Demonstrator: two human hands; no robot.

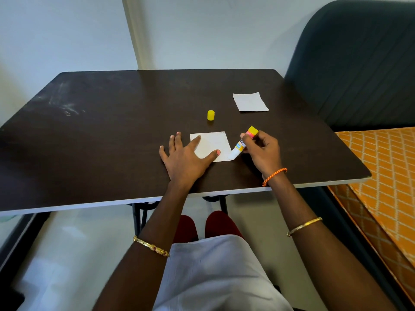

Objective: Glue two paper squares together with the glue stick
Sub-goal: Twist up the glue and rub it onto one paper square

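A white paper square (213, 143) lies near the table's front middle. My left hand (185, 157) rests flat on its left part, fingers spread, index finger and thumb pressing on the paper. My right hand (261, 149) holds the uncapped glue stick (242, 143) tilted, its white tip touching the paper's lower right corner. The yellow cap (210, 115) stands alone behind the paper. A second white paper square (250, 101) lies farther back on the right.
The dark brown table (101, 131) has a white front edge. A dark upholstered chair (359, 63) stands at the right, with an orange patterned cloth (386, 167) beside the table's right edge. White walls stand behind.
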